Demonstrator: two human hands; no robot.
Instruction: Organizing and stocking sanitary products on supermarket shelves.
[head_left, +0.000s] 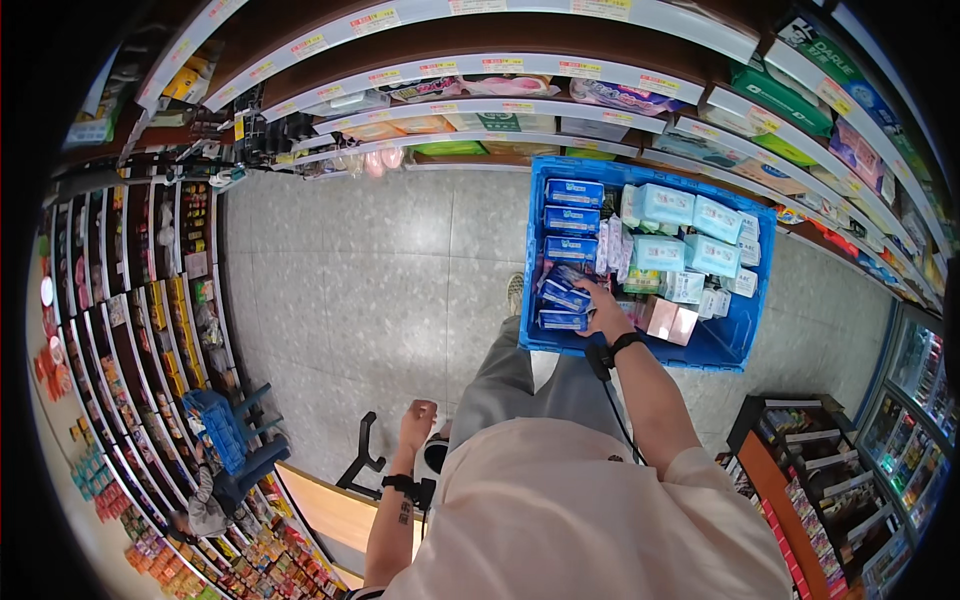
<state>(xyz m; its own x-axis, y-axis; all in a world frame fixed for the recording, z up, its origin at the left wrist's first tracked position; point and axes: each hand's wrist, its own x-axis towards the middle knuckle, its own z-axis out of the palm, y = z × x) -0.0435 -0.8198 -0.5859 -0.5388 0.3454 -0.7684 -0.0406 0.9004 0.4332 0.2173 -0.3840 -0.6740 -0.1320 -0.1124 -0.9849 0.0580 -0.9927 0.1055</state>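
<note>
A blue plastic crate (765,262) stands in front of me, filled with packs of goods. Down its left side runs a column of blue soft packs (573,220). My right hand (603,311) reaches over the near edge, its fingers closed on a tilted blue pack (566,293) in that column. Beside the column are pale blue packs (664,205), white packs (684,288) and pinkish boxes (660,318). Low at my left side hangs my left hand (418,417), fingers curled, with nothing visible in it.
Stocked shelves (480,66) curve along the far side, just beyond the crate. More shelving (130,330) lines the left, where another person (205,510) is beside a blue cart (222,430). A wooden counter (325,505) is at lower left, a display rack (800,450) at right.
</note>
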